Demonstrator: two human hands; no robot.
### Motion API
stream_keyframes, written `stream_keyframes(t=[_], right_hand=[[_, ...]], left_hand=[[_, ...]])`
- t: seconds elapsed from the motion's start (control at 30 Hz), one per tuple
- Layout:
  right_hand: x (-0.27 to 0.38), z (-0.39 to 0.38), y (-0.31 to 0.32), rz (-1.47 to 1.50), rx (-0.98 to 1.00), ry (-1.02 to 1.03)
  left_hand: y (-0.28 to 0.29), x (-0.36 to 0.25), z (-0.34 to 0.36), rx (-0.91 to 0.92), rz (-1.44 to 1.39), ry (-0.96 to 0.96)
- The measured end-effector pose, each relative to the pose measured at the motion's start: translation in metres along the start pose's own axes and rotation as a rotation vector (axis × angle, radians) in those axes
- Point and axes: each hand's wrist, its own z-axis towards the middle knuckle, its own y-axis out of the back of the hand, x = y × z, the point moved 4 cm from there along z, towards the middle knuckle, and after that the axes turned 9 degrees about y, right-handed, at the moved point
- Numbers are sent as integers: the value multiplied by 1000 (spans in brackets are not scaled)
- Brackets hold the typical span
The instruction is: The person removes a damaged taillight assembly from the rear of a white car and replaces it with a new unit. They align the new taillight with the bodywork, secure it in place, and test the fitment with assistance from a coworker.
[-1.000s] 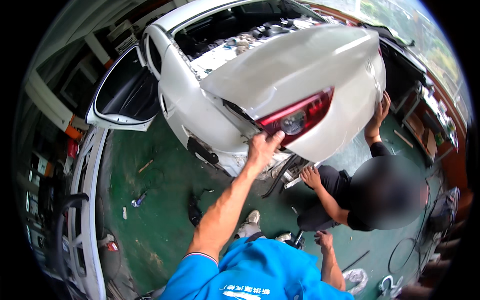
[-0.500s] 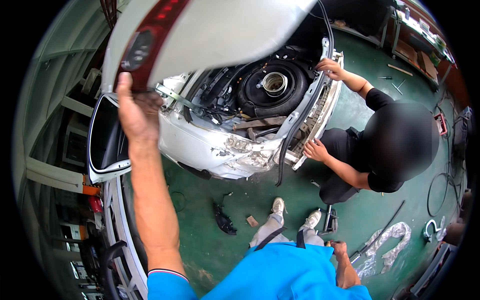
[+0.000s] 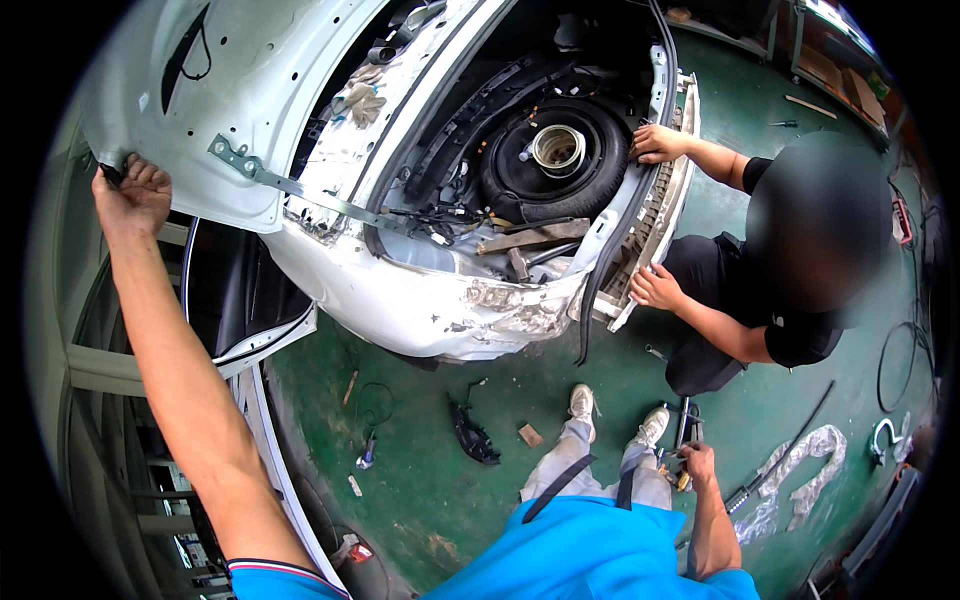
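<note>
My left hand (image 3: 133, 200) grips the edge of the raised white trunk lid (image 3: 240, 80), whose inside face and metal hinge (image 3: 235, 155) show. My right hand (image 3: 698, 462), low beside my legs, is closed on a metal tool (image 3: 685, 430) with a yellowish part, too small to name exactly. In the open trunk (image 3: 440, 250) lie a spare tyre (image 3: 510, 197) with a round metal ring (image 3: 557, 150), loose wiring and wooden pieces. The white rear corner (image 3: 510, 300) is scuffed. A co-worker in black (image 3: 730, 300) crouches at the rear, both hands on the exposed rear edge.
An open car door (image 3: 240, 290) and a long pale frame (image 3: 275, 450) stand at the left. On the green floor (image 3: 350, 500) lie a black trim piece (image 3: 470, 430), hoses, a long rod and plastic wrap (image 3: 810, 470). A trolley (image 3: 840, 85) stands at the upper right.
My left hand has swung the trunk lid up and to the left, uncovering the trunk. The co-worker's upper hand has moved from the lid down to the rear edge of the trunk.
</note>
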Motion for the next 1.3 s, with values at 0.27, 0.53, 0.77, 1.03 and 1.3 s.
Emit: stream_keyframes(t=[0.27,0.53,0.77,1.03,1.3], right_hand=[[-30,-2,-16,-14,-7,-60],[56,-13,-74,22,213,96],[362,-73,-195,273,924,792],[492,-28,-276,233,991,1138],[422,-195,-280,39,1356,1711]], left_hand=[[61,-49,46,-284,-9,-81],[-24,285,-139,398,1158,-275],[18,382,-131,282,1323,-459],[11,381,-124,308,1316,-420],[9,383,-122,315,1336,-369]])
